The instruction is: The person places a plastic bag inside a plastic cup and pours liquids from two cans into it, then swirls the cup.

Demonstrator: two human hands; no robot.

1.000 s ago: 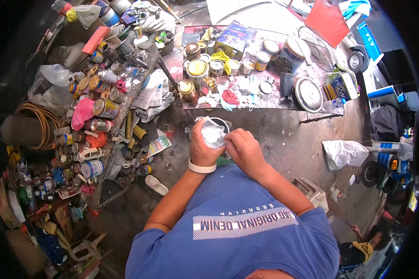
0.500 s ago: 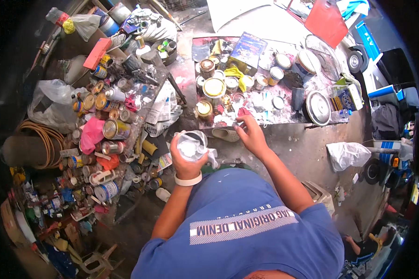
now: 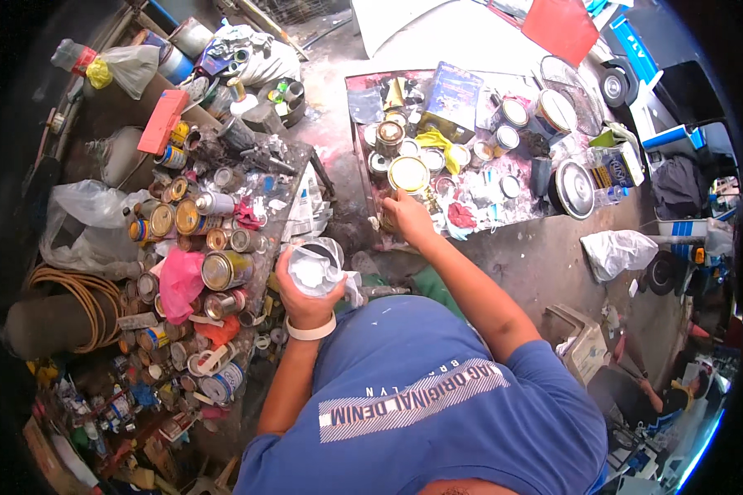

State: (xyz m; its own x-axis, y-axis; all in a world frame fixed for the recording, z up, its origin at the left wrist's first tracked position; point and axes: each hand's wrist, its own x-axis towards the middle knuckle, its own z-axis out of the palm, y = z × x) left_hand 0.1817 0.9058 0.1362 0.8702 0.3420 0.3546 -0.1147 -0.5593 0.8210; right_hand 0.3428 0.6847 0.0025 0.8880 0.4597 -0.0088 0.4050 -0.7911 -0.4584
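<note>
My left hand (image 3: 304, 305) is wrapped round a container (image 3: 315, 269) lined with thin clear plastic, with white material inside; a loose end of the plastic hangs over its right side. My right hand (image 3: 409, 221) is over the near left corner of the worktable (image 3: 504, 224), its fingers curled down. What they hold, if anything, is hidden behind the hand. Just beyond it stands an open-looking can (image 3: 409, 174) with a pale yellow top. A crumpled red cloth (image 3: 461, 216) lies right of the hand.
Paint cans (image 3: 227, 270) and a pink plastic bag (image 3: 181, 285) crowd the bench at left. A blue square tin (image 3: 452, 97), a yellow cloth (image 3: 437, 144) and a round silver lid (image 3: 573, 189) are on the worktable. Another person (image 3: 664, 400) is at lower right.
My right hand has moved left and down to the worktable's near left corner, its fingers now curled. My left hand still holds the lined container, slightly further left in view.
</note>
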